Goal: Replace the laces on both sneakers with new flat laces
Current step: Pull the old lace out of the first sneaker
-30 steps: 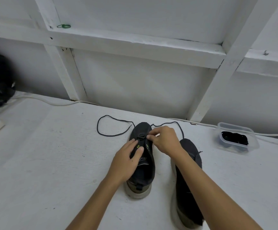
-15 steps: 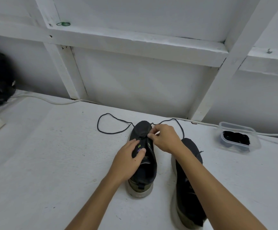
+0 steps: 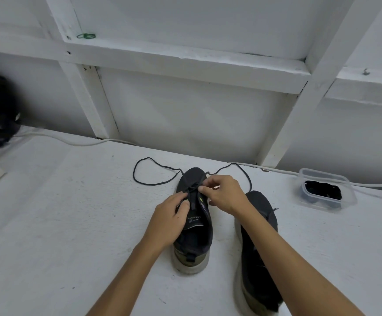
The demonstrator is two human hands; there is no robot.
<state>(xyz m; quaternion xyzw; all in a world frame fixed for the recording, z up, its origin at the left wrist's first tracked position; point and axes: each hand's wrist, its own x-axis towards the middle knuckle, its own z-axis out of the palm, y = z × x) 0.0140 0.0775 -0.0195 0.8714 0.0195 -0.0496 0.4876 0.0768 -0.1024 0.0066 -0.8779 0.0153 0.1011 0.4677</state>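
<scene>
Right hand [image 3: 224, 193] fingers now pinch the thin dark lace [image 3: 193, 187] higher at the dark mesh sneaker [image 3: 193, 215] toe; left hand [image 3: 169, 221] grips its tongue: unlacing continues.

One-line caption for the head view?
Both hands, left hand and right hand, work the dark lace on the left sneaker.

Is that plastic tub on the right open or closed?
Open. The tub shows no lid on top, and the dark bundle inside is seen straight through its open top.
</scene>
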